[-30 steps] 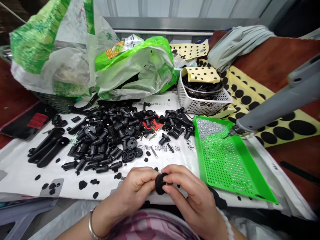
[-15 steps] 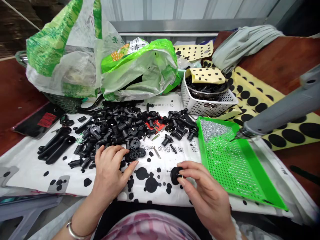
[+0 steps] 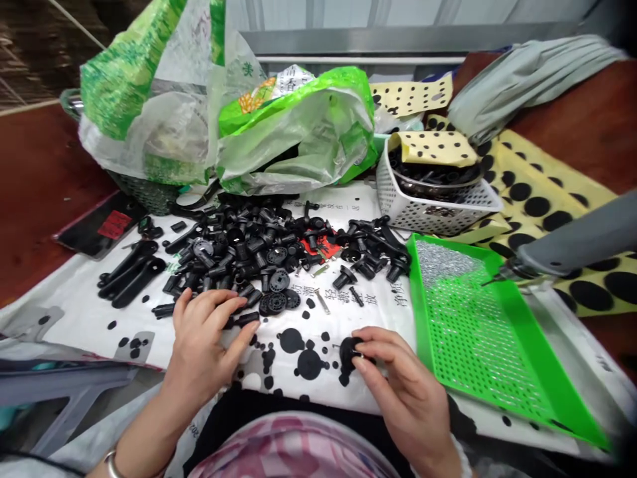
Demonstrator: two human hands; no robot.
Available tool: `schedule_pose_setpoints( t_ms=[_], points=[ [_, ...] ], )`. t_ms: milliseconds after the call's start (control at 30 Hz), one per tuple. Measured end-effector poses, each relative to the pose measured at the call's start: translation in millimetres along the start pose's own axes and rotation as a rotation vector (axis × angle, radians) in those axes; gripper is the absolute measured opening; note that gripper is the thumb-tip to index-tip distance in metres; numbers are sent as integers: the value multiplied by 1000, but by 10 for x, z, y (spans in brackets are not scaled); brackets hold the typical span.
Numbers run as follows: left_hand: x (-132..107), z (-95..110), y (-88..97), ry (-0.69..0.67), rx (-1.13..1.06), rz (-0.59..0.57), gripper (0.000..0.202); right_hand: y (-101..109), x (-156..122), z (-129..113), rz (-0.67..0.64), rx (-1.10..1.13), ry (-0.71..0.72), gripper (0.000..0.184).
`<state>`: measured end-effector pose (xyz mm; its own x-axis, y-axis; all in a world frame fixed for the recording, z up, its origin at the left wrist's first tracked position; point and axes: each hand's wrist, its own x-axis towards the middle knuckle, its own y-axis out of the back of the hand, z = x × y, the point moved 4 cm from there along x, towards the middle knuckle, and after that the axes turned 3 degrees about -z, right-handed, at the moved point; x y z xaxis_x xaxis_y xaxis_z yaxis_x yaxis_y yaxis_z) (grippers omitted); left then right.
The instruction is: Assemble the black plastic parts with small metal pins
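My right hand (image 3: pixel 411 392) pinches a small black round plastic part (image 3: pixel 350 350) between thumb and fingers, just above the white sheet (image 3: pixel 378 382). A small bit of metal shows at the fingertips. My left hand (image 3: pixel 206 345) is at the near edge of a pile of black plastic parts (image 3: pixel 239 245), thumb and fingers apart. Between its thumb and forefinger lies a black cylindrical part (image 3: pixel 245 319); whether they touch it is unclear. Round black slotted discs (image 3: pixel 275 302) lie just right of that hand. Flat black round pieces (image 3: pixel 309 364) lie between my hands.
On the right, a green perforated tray (image 3: pixel 478 358) holds small silvery pieces; a grey power screwdriver (image 3: pixel 572 242) juts over it. A white basket (image 3: pixel 423 211) of black parts stands behind. Green-and-white plastic bags (image 3: pixel 298 139) fill the back. Black handles (image 3: pixel 139 282) lie left.
My left hand has drawn a little left, away from the round discs, to a cylindrical part. My right hand still holds the round part, now turned slightly. The whole view has shifted.
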<state>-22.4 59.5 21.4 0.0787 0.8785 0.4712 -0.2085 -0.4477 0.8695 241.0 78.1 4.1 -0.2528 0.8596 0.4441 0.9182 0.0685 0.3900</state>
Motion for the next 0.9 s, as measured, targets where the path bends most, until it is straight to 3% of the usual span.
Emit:
schedule_pose_setpoints(
  t_ms=[200,467,600,700,800,900],
  points=[
    [-223,-232,241,56,63,10,17,-33,-87,133,-53,14,8,12],
    [-22,95,41,-40,41,-39,10,-55,-110,107,-57,-34,60,13],
    [22,87,29,-96,33,-25,7,-58,-116,98,-37,-23,50,14],
    [-8,85,113,-134,-58,37,14,-56,-120,103,-36,-4,49,15],
    [-24,205,160,-80,-237,55,18,-40,-112,104,-33,6,56,14],
    [8,418,67,30,-520,-78,15,3,-88,79,6,25,30,12]
  ],
)
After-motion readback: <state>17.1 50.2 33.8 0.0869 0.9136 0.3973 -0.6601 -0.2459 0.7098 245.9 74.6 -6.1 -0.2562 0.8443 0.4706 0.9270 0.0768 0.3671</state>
